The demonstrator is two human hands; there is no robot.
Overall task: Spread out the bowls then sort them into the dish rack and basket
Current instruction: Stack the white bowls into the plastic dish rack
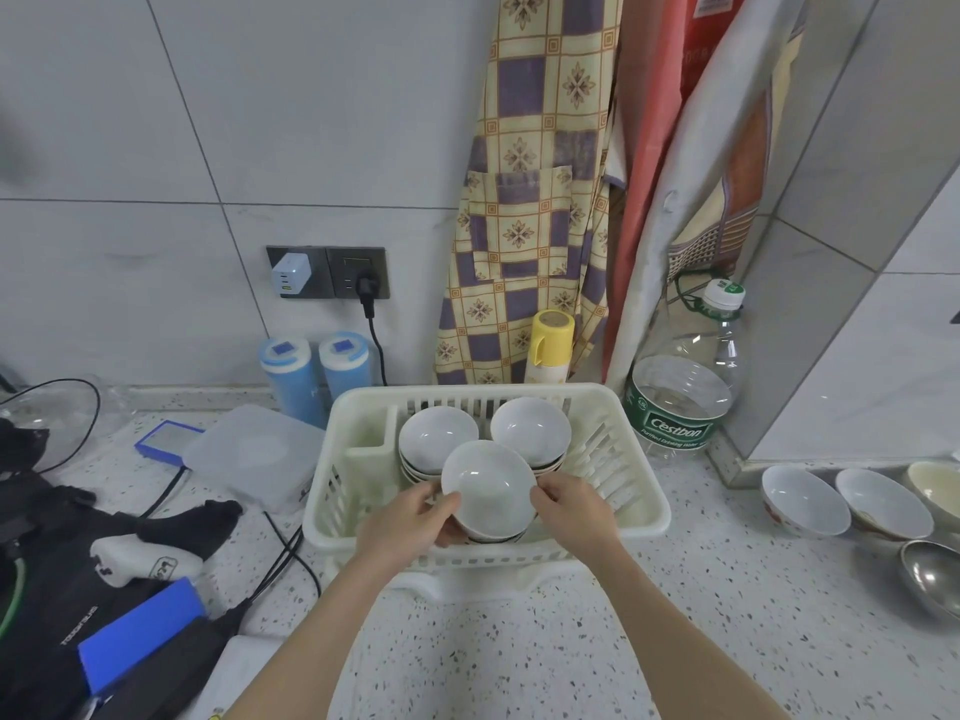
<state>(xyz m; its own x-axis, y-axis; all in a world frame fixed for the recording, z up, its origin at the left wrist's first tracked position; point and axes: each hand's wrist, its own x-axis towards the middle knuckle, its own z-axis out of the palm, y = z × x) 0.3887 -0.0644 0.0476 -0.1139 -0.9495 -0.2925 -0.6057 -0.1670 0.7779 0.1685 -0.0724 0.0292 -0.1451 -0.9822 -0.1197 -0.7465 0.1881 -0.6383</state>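
Both hands held one short stack of white bowls [488, 491] at frame centre, just above the near edge of the white dish rack [644, 504]. The left hand [410, 522] curled round its left rim, thumb on top; the right hand [571, 504] pinched the right rim, likely two-handed for steadiness. Two more stacks sat behind it in the rack [436, 436] [530, 426]. Patterned bowls [802, 498] waited on the counter [597, 641] at right.

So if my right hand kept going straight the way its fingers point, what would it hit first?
Your right hand points left across the white bowl it grips, so it would likely press into that bowl first; beyond it sits your left hand. Depth is hard to judge.
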